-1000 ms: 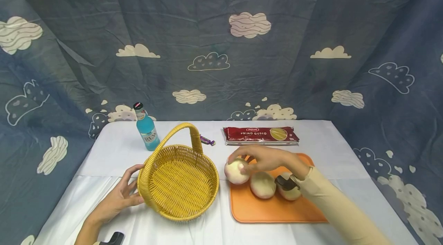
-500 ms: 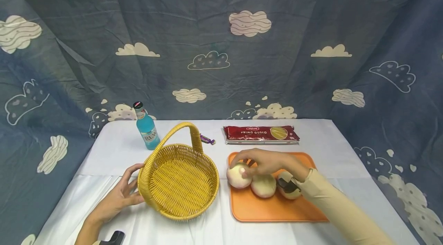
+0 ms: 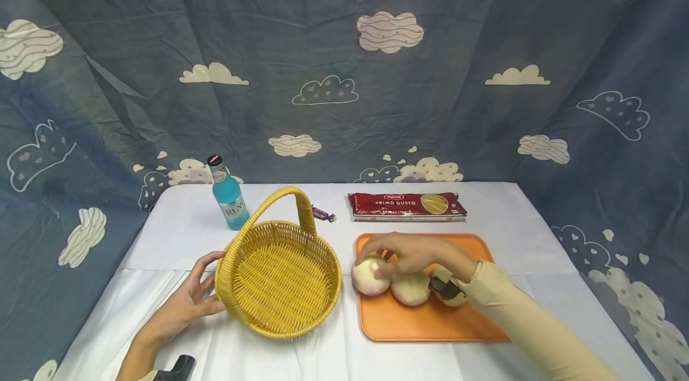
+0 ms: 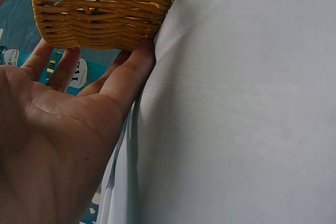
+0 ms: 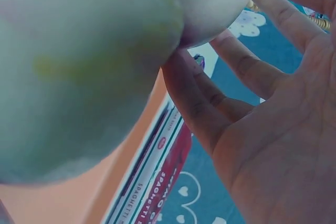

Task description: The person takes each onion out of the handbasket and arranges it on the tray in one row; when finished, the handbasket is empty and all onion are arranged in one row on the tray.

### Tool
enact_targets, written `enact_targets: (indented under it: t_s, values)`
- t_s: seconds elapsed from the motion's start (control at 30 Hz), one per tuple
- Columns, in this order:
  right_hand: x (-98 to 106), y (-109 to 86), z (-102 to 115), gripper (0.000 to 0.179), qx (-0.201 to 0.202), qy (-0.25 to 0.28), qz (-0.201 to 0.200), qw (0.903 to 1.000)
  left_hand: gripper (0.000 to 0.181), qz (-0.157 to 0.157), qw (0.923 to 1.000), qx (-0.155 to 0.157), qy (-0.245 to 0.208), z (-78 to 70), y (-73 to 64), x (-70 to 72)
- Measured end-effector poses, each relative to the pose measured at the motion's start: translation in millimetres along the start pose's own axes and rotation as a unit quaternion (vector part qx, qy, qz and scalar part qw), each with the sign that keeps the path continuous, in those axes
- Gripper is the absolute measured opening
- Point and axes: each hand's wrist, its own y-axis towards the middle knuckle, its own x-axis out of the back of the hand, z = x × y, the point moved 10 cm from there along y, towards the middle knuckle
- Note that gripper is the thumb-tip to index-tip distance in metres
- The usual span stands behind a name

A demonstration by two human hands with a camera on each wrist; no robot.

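Observation:
My left hand [image 3: 183, 303] rests spread fingers and thumb against the left side of the yellow wicker basket [image 3: 285, 291]; the left wrist view shows its fingertips at the woven wall [image 4: 105, 11]. Nothing lies inside the basket. My right hand [image 3: 411, 252] grips a pale, pink-tinged peach [image 3: 368, 279] at the left edge of the orange tray [image 3: 420, 330]. Beside it sits a second peach [image 3: 411, 292]. A third peach [image 3: 456, 301] is partly hidden under the right wrist. In the right wrist view, fingertips touch the gripped peach [image 5: 210, 11] behind a nearer one [image 5: 79, 103].
Behind the tray lies a red spaghetti pack [image 3: 407, 206]. A small purple wrapped candy [image 3: 323, 214] is behind the basket. An upright bottle of blue drink [image 3: 230, 198] stands at the back left. A cloud-print curtain [image 3: 323, 40] hangs behind the white-covered table [image 3: 167, 225].
My right hand has lowered the peach slightly, toward the near right, from the tray's left edge to beside the second peach. My left hand and the basket have stayed put.

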Motion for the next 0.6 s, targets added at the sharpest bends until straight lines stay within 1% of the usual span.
enact_targets:
  t_s: [0.07, 0.13, 0.27, 0.33, 0.6]
  values:
    - [-0.7, -0.2, -0.2, 0.033, -0.003, 0.001, 0.002, 1.0, 0.092, 0.007, 1.0, -0.004, -0.003, -0.1, 0.0, -1.0]
    - [-2.1, 0.0, -0.9, 0.034, -0.009, 0.002, 0.005, 0.9999, 0.092, 0.006, 1.0, 0.004, -0.005, 1.7, -0.3, -0.9]
    - [-5.1, 0.6, 0.5, 0.033, -0.004, 0.005, 0.011, 0.9999, 0.094, -0.001, 0.9998, 0.021, -0.005, 5.9, -0.9, -0.1]
    - [-6.7, 1.0, 0.9, 0.033, -0.003, 0.006, 0.014, 0.9999, 0.094, -0.002, 0.9997, 0.024, -0.004, 6.5, -0.9, 0.1]
    - [-8.3, 1.2, 0.7, 0.035, -0.007, 0.011, 0.017, 0.9998, 0.094, 0.0, 0.9999, 0.015, -0.006, 3.3, -0.3, 0.0]
